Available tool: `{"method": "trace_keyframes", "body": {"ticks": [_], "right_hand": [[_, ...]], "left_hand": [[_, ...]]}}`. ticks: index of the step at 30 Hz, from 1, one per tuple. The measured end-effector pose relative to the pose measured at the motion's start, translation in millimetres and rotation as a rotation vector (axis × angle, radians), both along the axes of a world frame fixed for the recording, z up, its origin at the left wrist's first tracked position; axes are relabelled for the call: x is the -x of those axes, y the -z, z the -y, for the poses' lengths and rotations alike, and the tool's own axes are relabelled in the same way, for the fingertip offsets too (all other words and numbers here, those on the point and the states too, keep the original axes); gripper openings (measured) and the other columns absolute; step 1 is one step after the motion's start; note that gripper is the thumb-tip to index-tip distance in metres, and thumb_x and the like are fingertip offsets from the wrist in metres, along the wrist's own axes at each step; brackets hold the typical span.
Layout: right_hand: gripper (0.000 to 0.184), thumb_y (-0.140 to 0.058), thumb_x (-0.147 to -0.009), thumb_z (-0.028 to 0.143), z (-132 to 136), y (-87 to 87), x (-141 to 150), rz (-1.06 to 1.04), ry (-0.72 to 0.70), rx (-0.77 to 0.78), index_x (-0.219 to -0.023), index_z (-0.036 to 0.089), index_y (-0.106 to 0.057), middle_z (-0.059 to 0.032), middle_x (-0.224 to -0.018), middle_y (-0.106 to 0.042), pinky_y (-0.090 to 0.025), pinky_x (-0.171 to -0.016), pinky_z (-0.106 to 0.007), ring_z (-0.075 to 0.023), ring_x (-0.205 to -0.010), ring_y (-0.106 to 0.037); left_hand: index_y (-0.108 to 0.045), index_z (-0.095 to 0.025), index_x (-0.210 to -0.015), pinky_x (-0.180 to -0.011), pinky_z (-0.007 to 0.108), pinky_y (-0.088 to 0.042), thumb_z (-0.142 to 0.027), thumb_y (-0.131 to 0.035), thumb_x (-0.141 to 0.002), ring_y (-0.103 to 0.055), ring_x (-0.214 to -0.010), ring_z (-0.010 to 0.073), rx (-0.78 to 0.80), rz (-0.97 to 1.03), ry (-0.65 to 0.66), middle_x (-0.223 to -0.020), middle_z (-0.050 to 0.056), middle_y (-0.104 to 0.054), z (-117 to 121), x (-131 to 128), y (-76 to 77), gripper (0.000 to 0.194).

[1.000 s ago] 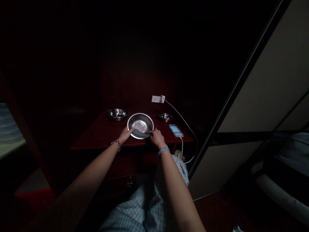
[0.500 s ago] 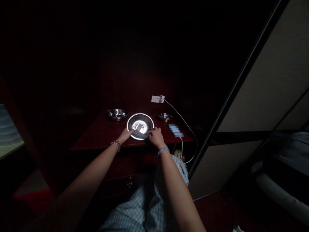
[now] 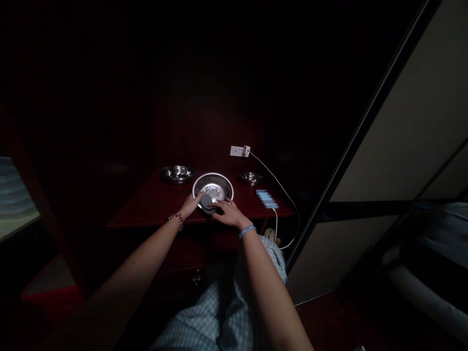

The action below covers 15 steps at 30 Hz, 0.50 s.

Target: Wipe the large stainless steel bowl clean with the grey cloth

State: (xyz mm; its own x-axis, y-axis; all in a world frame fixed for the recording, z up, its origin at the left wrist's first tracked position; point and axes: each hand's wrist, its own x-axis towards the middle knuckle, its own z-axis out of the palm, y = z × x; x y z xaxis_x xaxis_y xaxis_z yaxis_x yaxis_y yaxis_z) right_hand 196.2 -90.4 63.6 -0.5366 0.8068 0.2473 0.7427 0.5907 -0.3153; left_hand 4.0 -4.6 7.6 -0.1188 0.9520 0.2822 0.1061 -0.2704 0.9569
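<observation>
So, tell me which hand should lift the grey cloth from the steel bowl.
Probably the right hand: its fingers lie across the grey cloth, while the left hand only meets the cloth's left edge, near the rim of the steel bowl.

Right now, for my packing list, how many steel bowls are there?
3. The largest bowl, at the front, lies under the left hand and right hand; a second bowl is back left, a small bowl back right. More may hide in the dark.
</observation>
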Motion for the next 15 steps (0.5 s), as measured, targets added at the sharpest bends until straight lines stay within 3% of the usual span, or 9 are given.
{"method": "trace_keyframes", "body": {"ticks": [3,7,11,15], "right_hand": [[0.047,-0.068,-0.09,0.036,1.8,0.4,1.9,-0.042,-0.028,-0.021,-0.136,0.025,-0.064,-0.0092,-0.138,-0.066,-0.02,-0.122,-0.047,-0.0239,-0.134,-0.054],[0.054,-0.067,-0.091,0.043,1.1,-0.2,7.7,-0.171,-0.085,-0.008,-0.14,0.022,-0.061,-0.0106,-0.144,-0.061,-0.034,-0.117,-0.04,-0.0251,-0.135,-0.054],[0.055,-0.044,-0.103,0.055,-6.7,3.9,13.1,-0.308,-0.086,0.062,-0.142,0.021,-0.061,-0.0088,-0.147,-0.059,-0.033,-0.12,-0.038,-0.0226,-0.14,-0.05],[0.065,-0.012,-0.109,0.048,-18.0,11.9,14.1,-0.285,0.031,0.067,-0.141,0.021,-0.062,-0.0052,-0.151,-0.055,-0.028,-0.123,-0.037,-0.019,-0.145,-0.044]], "left_hand": [[-0.071,-0.013,-0.11,-0.106,0.04,-0.049,-0.049,-0.061,-0.085,-0.068,-0.119,0.0317,-0.003,-0.016,0.0,-0.123,0.017,-0.074,1.9,1.4,-0.4,0.046],[-0.071,-0.014,-0.115,-0.107,0.038,-0.046,-0.055,-0.056,-0.088,-0.065,-0.123,0.0306,-0.007,-0.053,0.008,-0.125,0.015,-0.074,5.9,3.1,-3.1,0.051],[-0.069,-0.013,-0.121,-0.109,0.036,-0.044,-0.059,-0.051,-0.09,-0.063,-0.127,0.0299,0.002,-0.073,0.013,-0.129,0.015,-0.072,8.0,3.5,-4.6,0.058],[-0.067,-0.013,-0.126,-0.109,0.035,-0.043,-0.061,-0.05,-0.09,-0.061,-0.13,0.0296,0.018,-0.044,0.032,-0.133,0.016,-0.07,5.9,3.1,-3.3,0.062]]}}
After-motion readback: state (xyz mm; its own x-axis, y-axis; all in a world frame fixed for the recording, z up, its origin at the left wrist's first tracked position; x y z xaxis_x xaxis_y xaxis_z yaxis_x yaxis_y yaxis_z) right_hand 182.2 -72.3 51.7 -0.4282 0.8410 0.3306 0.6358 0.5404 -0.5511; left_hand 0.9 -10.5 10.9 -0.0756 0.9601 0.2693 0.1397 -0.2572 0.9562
